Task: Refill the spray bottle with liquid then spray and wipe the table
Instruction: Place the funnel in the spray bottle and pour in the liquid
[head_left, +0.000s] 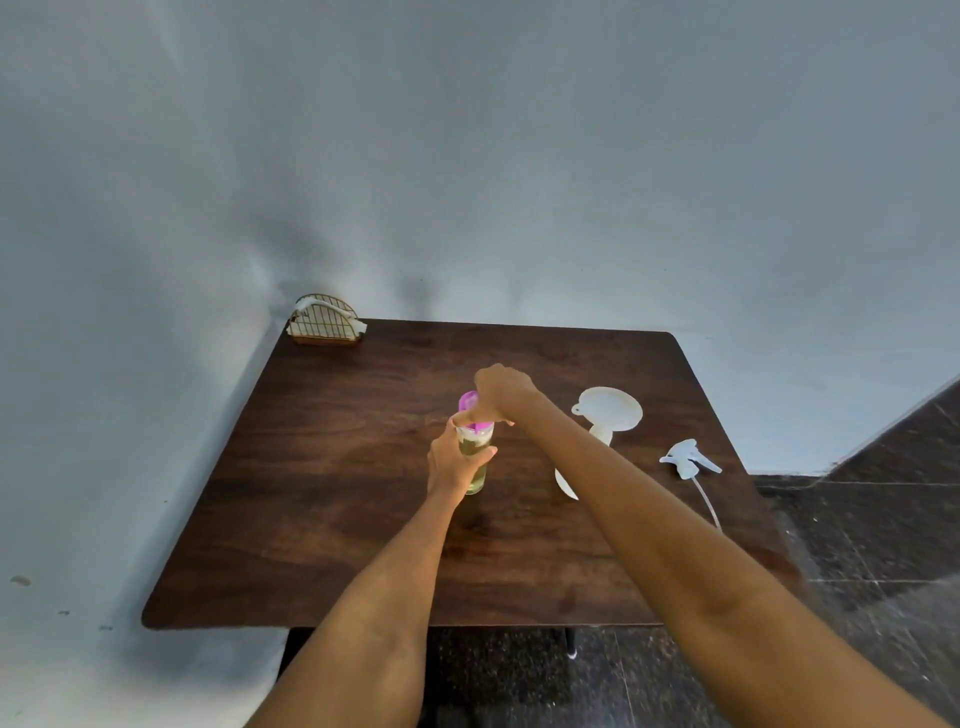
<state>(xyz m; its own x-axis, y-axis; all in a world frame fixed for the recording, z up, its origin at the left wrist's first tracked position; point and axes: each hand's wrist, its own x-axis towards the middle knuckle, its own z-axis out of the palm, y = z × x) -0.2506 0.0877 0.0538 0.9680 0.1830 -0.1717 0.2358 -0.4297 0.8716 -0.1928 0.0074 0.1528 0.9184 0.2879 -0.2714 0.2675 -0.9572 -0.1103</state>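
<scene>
On the dark wooden table (322, 519) stands a clear bottle (476, 480) of yellow-green liquid with a pink cap (469, 401). My left hand (453, 462) grips the bottle around its middle and holds it upright. From above, the curled fingers of my right hand (503, 391) grip the pink cap. A white spray head (687, 457) with its thin dip tube lies on the table to the right, apart from both hands. Between it and the bottle, a white funnel (610, 409) lies on its side.
A gold wire napkin holder (324, 323) with white napkins stands at the table's back left corner against the wall. A pale object (566, 486) shows partly under my right forearm. Dark tiled floor lies to the right and in front of the table.
</scene>
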